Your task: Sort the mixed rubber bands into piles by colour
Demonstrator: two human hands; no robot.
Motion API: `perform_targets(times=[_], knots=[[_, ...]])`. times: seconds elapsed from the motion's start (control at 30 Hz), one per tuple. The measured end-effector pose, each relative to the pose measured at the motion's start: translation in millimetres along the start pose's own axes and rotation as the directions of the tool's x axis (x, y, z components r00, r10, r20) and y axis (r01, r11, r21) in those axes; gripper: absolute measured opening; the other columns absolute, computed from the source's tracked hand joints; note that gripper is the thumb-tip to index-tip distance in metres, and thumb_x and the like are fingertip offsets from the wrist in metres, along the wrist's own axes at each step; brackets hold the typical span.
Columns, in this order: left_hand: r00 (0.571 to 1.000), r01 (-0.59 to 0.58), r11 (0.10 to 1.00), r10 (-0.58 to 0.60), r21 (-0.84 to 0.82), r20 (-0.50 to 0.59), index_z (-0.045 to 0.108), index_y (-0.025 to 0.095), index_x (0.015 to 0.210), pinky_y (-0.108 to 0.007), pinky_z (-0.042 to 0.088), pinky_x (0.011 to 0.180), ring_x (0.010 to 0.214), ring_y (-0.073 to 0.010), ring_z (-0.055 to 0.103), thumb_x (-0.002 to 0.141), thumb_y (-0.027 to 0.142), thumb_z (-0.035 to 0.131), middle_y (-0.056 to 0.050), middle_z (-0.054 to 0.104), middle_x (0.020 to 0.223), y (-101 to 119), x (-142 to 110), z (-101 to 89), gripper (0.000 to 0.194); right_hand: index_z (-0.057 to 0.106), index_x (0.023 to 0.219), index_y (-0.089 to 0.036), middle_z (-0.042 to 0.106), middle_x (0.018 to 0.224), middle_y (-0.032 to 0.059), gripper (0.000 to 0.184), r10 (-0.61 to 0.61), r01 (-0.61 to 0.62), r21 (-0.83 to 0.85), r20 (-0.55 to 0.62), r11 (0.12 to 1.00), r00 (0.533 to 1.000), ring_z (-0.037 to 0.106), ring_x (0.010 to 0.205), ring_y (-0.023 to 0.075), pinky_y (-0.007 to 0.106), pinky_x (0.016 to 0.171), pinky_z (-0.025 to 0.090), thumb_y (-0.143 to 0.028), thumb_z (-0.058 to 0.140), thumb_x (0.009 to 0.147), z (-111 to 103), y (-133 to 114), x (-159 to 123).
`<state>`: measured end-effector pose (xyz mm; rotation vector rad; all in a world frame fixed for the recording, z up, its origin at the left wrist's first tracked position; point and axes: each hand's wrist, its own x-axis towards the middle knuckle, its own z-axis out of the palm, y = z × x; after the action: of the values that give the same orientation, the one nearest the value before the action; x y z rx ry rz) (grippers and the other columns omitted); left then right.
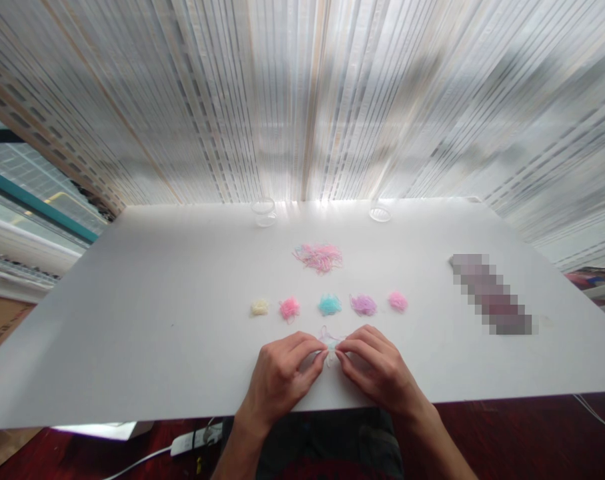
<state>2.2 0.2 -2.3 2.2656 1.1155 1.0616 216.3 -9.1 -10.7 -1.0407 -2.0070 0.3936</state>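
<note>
Near the table's front edge, my left hand (pixel 288 370) and my right hand (pixel 379 367) almost meet, each pinching with thumb and forefinger. Between the fingertips are a few thin rubber bands (pixel 331 347), teal, lilac and pale yellow; how they are looped is too small to tell. Just beyond the hands lies a row of sorted bands: a pale yellow pile (pixel 259 307), a coral pink pile (pixel 289 309), a teal pile (pixel 329 305), a purple pile (pixel 364 305) and a light pink pile (pixel 397 301). Behind them is a mixed pile (pixel 319 257), mostly pink.
A clear plastic cup (pixel 265 215) and a clear round lid (pixel 381 214) stand at the back of the white table (pixel 182 267). A blurred-out oblong object (pixel 492 293) lies on the right. Below the front edge is a power strip (pixel 197 439).
</note>
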Motion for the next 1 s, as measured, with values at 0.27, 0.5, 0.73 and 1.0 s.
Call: perform_targets(times=[0.27, 0.5, 0.73, 1.0], knots=[[1.000, 0.020, 1.000, -0.020, 0.002, 0.008, 0.072, 0.021, 0.100, -0.022, 0.057, 0.067, 0.077, -0.0153, 0.073, 0.100, 0.019, 0.062, -0.003, 0.077, 0.090, -0.4, -0.9, -0.1, 0.010, 0.068, 0.097, -0.021, 0.069, 0.082, 0.0035, 0.010, 0.000, 0.000, 0.009, -0.004, 1.000, 1.000, 0.061, 0.076, 0.0186, 0.033, 0.068, 0.052, -0.012, 0.063, 0.099, -0.5, 0.6, 0.0], [1.000, 0.016, 1.000, -0.016, 0.001, -0.016, 0.071, 0.021, 0.100, -0.021, 0.053, 0.060, 0.071, -0.0133, 0.070, 0.099, 0.019, 0.065, -0.002, 0.076, 0.090, -1.3, -1.0, 0.5, 0.007, 0.069, 0.096, -0.022, 0.069, 0.081, 0.0038, 0.010, 0.007, -0.007, 0.008, -0.005, 1.000, 1.000, 0.061, 0.075, 0.0190, 0.033, 0.068, 0.052, -0.014, 0.063, 0.099, -1.4, -0.7, 1.0], [0.999, 0.031, 1.000, -0.031, -0.005, -0.029, 0.071, 0.021, 0.096, -0.020, 0.052, 0.062, 0.067, -0.0118, 0.068, 0.099, 0.017, 0.064, -0.001, 0.076, 0.088, 0.5, 0.4, -0.4, 0.008, 0.068, 0.096, -0.021, 0.069, 0.082, 0.0034, 0.009, 0.012, -0.012, 0.014, 0.000, 1.000, 1.000, 0.061, 0.076, 0.0186, 0.032, 0.069, 0.052, -0.013, 0.064, 0.098, -1.6, -0.7, 1.1], [0.991, 0.096, 0.995, -0.099, -0.037, -0.087, 0.071, 0.021, 0.095, -0.020, 0.049, 0.058, 0.060, -0.0096, 0.059, 0.099, 0.019, 0.065, -0.001, 0.075, 0.088, -4.6, -4.8, -10.0, 0.007, 0.067, 0.097, -0.022, 0.069, 0.083, 0.0031, 0.013, 0.019, -0.019, 0.022, -0.002, 1.000, 1.000, 0.061, 0.077, 0.0184, 0.032, 0.069, 0.052, -0.010, 0.063, 0.098, -2.8, -0.5, 1.9]])
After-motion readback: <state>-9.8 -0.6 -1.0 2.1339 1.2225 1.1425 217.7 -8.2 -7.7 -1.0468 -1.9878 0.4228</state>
